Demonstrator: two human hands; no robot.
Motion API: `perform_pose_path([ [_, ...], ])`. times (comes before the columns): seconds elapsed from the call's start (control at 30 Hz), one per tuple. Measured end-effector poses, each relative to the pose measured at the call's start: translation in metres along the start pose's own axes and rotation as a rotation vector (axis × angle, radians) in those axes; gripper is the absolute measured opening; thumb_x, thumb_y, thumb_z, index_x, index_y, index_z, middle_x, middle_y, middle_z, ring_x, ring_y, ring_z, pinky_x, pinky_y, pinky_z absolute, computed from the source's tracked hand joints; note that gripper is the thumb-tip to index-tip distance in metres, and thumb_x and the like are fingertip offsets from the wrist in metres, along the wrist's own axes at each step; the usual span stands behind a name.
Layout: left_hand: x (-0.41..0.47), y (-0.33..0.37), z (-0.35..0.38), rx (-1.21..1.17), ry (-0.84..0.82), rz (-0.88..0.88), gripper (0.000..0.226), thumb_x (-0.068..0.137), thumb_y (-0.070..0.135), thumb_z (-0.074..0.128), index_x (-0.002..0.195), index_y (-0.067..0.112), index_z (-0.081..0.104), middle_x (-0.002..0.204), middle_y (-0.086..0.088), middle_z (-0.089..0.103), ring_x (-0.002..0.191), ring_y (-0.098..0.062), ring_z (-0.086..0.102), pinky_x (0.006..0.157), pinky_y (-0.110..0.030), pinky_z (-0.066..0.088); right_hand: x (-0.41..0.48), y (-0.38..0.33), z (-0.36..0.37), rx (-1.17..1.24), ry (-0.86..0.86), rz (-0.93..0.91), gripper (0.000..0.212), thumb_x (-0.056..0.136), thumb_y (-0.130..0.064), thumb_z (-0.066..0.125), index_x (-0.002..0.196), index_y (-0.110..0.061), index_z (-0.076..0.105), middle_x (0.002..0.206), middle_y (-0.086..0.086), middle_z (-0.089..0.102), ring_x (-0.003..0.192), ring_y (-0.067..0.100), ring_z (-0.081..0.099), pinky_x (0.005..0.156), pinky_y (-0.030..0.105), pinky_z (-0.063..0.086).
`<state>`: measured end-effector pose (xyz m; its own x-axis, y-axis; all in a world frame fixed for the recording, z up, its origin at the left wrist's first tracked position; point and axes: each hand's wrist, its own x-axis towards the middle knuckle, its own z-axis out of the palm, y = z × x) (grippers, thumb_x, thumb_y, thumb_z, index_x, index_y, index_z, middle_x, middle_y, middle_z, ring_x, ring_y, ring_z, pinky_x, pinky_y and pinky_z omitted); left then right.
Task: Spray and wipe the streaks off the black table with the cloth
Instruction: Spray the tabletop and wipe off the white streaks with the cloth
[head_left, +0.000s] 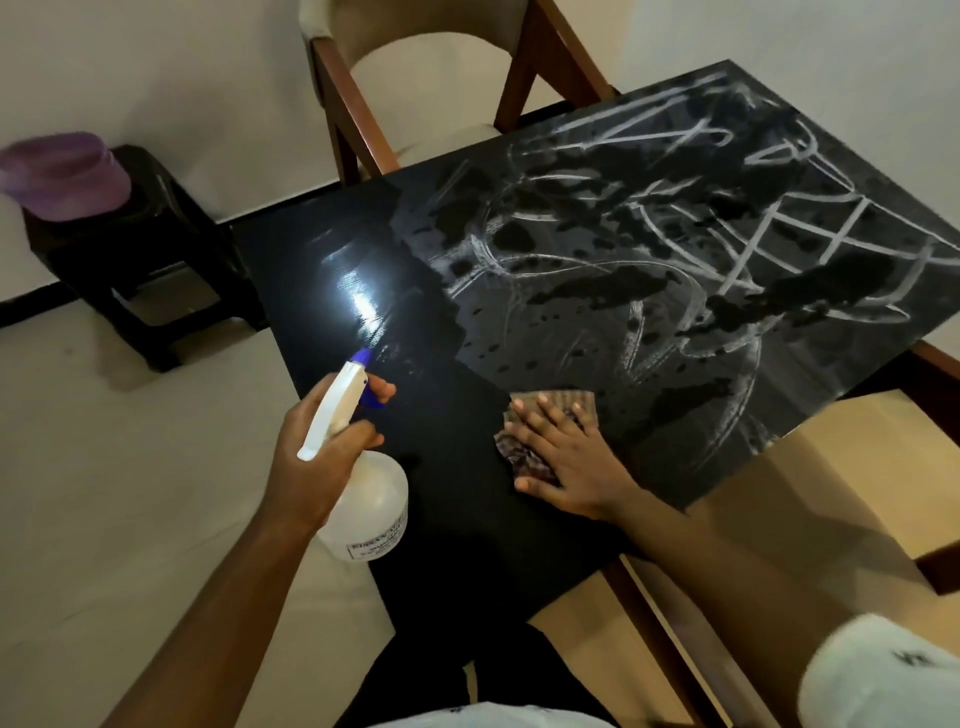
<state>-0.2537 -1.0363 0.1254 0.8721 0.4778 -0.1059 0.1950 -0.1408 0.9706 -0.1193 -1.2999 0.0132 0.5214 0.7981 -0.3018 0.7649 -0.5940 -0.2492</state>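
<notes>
The black table (447, 519) fills the middle of the view. White streaks (727, 244) and wet droplets cover its far right half, while the near left part looks dark and glossy. My left hand (317, 457) grips a white spray bottle (371, 499) with a blue nozzle, held over the table's left edge and pointing towards the streaks. My right hand (566, 462) lies flat, fingers spread, pressing a brownish patterned cloth (561, 402) onto the table near the front edge of the streaked area.
A wooden chair (415, 78) with a cream seat stands at the table's far side. A dark stool (140, 249) at the left carries a purple cap (67, 176). Another wooden chair frame (935, 364) shows at the right, over pale floor.
</notes>
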Motion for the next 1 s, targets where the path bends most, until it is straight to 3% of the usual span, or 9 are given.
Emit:
perform_pose_path([
  [0.13,0.002,0.001,0.011,-0.008,0.03,-0.019,0.042,0.07,0.013,0.051,0.11,0.01,0.064,0.107,-0.001,0.068,0.106,-0.025,0.063,0.079,-0.04,0.058,-0.068,-0.008,0.035,-0.034,0.067,-0.029,0.075,0.091,-0.074,0.02,0.153,-0.034,0.014,0.162,-0.006,0.003,0.149,0.021,-0.004,0.114,0.053,-0.002],
  [0.27,0.0,0.002,0.019,-0.058,0.074,-0.033,0.04,0.069,0.012,0.052,0.107,0.013,0.064,0.106,-0.003,0.068,0.106,-0.024,0.063,0.075,-0.033,0.059,-0.084,-0.008,0.049,-0.034,0.109,-0.002,0.07,0.092,-0.071,0.028,0.151,-0.035,0.024,0.161,-0.005,0.015,0.148,0.02,0.008,0.112,0.052,0.012],
  [0.4,0.001,0.007,0.025,-0.058,0.076,-0.034,0.043,0.07,0.012,0.05,0.11,0.009,0.063,0.105,-0.001,0.068,0.105,-0.021,0.064,0.068,-0.022,0.059,-0.012,0.029,0.014,0.016,0.139,0.249,0.077,0.086,-0.076,0.013,0.152,-0.037,0.013,0.16,-0.01,-0.006,0.147,0.017,-0.011,0.115,0.054,-0.004],
  [0.53,-0.002,0.008,0.03,-0.038,0.092,-0.017,0.042,0.07,0.012,0.05,0.109,0.009,0.064,0.106,-0.002,0.068,0.105,-0.022,0.063,0.07,-0.024,0.059,0.039,0.047,-0.014,0.023,0.185,0.455,0.078,0.085,-0.074,0.009,0.152,-0.035,0.018,0.162,-0.005,0.004,0.149,0.025,0.001,0.115,0.053,-0.005],
  [0.67,-0.004,0.009,0.033,-0.038,0.094,-0.023,0.046,0.07,0.013,0.051,0.113,0.005,0.062,0.107,-0.006,0.067,0.107,-0.025,0.062,0.075,-0.029,0.06,-0.013,0.014,0.013,-0.004,0.166,0.225,0.073,0.089,-0.071,0.021,0.152,-0.033,0.02,0.161,-0.003,0.013,0.148,0.025,0.009,0.115,0.047,-0.006],
  [0.77,-0.007,0.008,0.033,-0.047,0.099,-0.039,0.047,0.069,0.014,0.051,0.114,0.004,0.062,0.107,-0.006,0.067,0.107,-0.026,0.062,0.078,-0.035,0.058,-0.073,-0.022,0.05,-0.03,0.154,0.074,0.066,0.093,-0.07,0.028,0.15,-0.036,0.026,0.159,-0.002,0.023,0.146,0.024,0.019,0.113,0.05,0.005],
  [0.87,-0.008,0.009,0.033,-0.056,0.105,-0.054,0.042,0.07,0.014,0.052,0.11,0.011,0.063,0.105,-0.002,0.068,0.105,-0.024,0.063,0.078,-0.036,0.058,-0.08,-0.025,0.057,-0.031,0.123,0.017,0.067,0.093,-0.072,0.027,0.15,-0.038,0.026,0.16,-0.005,0.019,0.146,0.022,0.015,0.111,0.052,0.009],
  [1.0,-0.008,0.012,0.031,-0.048,0.107,-0.056,0.041,0.07,0.015,0.052,0.109,0.015,0.063,0.103,0.002,0.067,0.104,-0.022,0.063,0.071,-0.024,0.06,-0.02,0.004,0.025,-0.013,0.132,0.076,0.07,0.09,-0.072,0.023,0.151,-0.037,0.022,0.161,-0.006,0.006,0.149,0.025,0.008,0.113,0.051,-0.006],
])
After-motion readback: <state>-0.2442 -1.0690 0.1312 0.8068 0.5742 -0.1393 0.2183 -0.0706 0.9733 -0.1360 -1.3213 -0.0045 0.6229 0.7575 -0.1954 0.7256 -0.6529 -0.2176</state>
